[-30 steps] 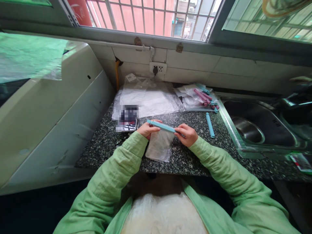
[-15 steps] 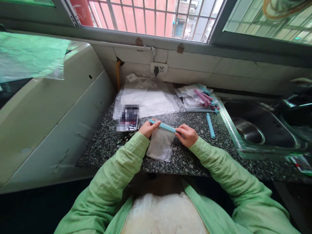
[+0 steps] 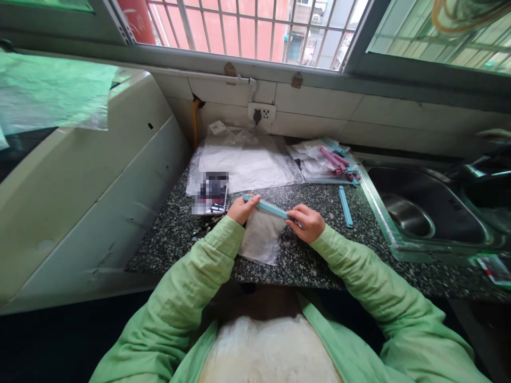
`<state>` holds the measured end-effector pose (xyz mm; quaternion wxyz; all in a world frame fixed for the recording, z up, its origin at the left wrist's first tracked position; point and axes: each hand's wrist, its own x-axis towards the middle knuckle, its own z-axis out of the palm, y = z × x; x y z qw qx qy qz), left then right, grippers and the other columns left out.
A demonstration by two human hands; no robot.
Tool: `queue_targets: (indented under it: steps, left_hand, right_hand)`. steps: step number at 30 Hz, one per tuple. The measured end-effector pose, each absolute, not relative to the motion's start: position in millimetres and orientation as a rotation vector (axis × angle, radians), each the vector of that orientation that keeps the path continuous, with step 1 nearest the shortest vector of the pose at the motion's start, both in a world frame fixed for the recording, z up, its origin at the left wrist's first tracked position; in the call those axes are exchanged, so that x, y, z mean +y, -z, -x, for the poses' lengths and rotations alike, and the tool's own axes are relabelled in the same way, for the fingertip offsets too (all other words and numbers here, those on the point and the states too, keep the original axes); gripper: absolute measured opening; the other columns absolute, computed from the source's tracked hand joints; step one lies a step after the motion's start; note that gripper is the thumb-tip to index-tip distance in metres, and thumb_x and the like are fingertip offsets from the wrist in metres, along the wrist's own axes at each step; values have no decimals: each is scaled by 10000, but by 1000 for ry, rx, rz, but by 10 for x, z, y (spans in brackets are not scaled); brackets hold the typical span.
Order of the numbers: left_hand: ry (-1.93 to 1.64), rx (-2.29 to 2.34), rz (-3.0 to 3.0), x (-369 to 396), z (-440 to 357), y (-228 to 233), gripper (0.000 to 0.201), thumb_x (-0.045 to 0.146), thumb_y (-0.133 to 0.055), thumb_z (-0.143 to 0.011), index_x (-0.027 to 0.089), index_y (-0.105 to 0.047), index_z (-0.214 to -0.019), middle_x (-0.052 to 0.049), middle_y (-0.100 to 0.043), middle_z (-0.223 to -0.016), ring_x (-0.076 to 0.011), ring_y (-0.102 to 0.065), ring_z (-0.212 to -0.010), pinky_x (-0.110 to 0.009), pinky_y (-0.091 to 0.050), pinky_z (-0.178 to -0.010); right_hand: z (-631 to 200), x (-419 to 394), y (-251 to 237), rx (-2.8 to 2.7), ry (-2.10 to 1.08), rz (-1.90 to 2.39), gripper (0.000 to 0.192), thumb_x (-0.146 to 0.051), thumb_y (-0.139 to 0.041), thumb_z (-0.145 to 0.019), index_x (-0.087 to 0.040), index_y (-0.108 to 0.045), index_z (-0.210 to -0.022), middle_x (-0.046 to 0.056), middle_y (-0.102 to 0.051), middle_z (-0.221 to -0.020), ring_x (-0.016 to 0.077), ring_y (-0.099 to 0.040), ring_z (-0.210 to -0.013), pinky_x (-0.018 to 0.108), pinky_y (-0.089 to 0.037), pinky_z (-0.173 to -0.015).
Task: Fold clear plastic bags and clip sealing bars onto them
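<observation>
A light-blue bag sealing clip (image 3: 271, 208) runs between my two hands, slanting down to the right. My left hand (image 3: 241, 209) pinches its left end, the thumb lying on top. Around the right end, the fingers of my right hand (image 3: 306, 222) are closed. From the clip hangs a small clear plastic bag (image 3: 261, 239), over the counter near its front edge. Whether the clip is fully closed on the bag cannot be made out. Another blue clip (image 3: 345, 206) lies on the counter to the right of my right hand.
Large clear plastic bags (image 3: 251, 159) lie by the wall, with a phone (image 3: 213, 194) at their front left corner. Pink clips (image 3: 335, 161) and blue ones rest on more bags at the right. A steel sink (image 3: 377, 223) borders the speckled counter (image 3: 167, 234).
The clip has turned slightly in my hands, and the bag under it has shifted a little left. Both hands keep their hold in nearly the same place.
</observation>
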<state>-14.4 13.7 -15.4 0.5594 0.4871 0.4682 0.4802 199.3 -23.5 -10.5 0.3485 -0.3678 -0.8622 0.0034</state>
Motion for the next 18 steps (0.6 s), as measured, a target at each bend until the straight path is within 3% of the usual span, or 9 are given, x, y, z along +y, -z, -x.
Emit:
queue_targets:
  steps: [7, 11, 18]
  left_hand:
    - [-1064, 1063, -1237, 64, 105, 15, 362, 492, -643, -541, 157, -508, -559, 49, -396, -513, -88, -355, -538, -232, -297, -555]
    - [-974, 1035, -1327, 6, 65, -84, 366, 491, -638, -539, 162, -481, -516, 57, -346, -474, -80, -319, -506, -236, -271, -525]
    - [-961, 972, -1370, -3, 43, -36, 418, 496, -661, -541, 169, -407, -488, 73, -278, -454, -53, -240, -458, -219, -203, -462]
  right_hand:
    - [-1985, -213, 13, -2012, -624, 1157, 335, -432, -551, -740, -146, -594, -910, 53, -595, -786, 100, -515, -585, 232, -451, -525]
    - [-1933, -221, 30, -1964, -1099, 1214, 387, -492, -569, -693, -128, -609, -817, -1, -567, -613, 73, -458, -497, 197, -374, -449]
    - [-1859, -281, 27, -1820, -1329, 1233, 384, -504, -640, -589, -134, -540, -611, -41, -452, -499, 54, -379, -455, 191, -291, -419]
